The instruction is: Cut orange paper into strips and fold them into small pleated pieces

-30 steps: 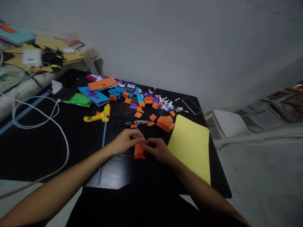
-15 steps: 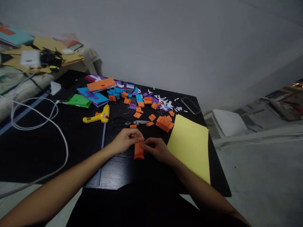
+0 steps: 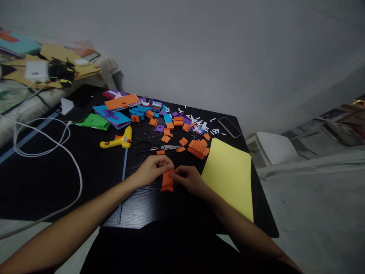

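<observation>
A folded orange paper piece lies between my hands near the front of the black table. My left hand is closed on its upper left end, thumb across the top. On the right edge, my right hand pinches the same piece between thumb and fingers. Just beyond my hands are black-handled scissors and a small orange paper piece. A stack of folded orange pieces sits to the upper right.
A yellow glue gun lies left, near a looping white cable. Yellow paper sheets and a phone are at the right. Colored paper pieces, white scraps and folded green paper are farther back.
</observation>
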Demonstrator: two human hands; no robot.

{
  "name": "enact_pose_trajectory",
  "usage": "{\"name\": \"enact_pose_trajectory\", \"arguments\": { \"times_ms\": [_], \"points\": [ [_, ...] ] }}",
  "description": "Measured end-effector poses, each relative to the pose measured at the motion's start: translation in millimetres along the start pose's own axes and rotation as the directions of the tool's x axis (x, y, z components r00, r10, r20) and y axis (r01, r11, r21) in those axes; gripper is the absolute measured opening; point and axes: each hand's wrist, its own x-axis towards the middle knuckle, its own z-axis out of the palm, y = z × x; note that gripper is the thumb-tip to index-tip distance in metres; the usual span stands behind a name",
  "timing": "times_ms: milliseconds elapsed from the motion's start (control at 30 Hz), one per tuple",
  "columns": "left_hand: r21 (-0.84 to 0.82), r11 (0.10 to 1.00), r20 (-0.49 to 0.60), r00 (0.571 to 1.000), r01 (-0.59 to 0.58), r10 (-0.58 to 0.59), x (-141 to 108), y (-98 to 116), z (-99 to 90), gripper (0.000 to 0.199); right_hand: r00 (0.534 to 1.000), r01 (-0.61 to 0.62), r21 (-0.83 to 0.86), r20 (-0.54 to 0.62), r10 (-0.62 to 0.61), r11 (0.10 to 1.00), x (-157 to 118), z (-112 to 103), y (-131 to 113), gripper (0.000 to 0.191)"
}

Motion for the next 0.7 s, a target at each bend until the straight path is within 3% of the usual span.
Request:
{"name": "enact_pose_trajectory", "arguments": {
  "times_ms": [333,700],
  "points": [
    [0.057,0.998,0.028,1.0,0.012,-0.014,-0.4,-2.3,-1.0,0.027,1.0,0.011,-0.054,0.006,-0.011,0.998,-1.6,0.6,-3.8,0.025],
    [0.066,0.998,0.005,1.0,0.002,-0.002,-1.1,-4.8,0.2,0.027,0.999,0.004,-0.003,0.047,-0.004,1.0,-3.3,0.4,-2.6,0.03]
  ]
}}
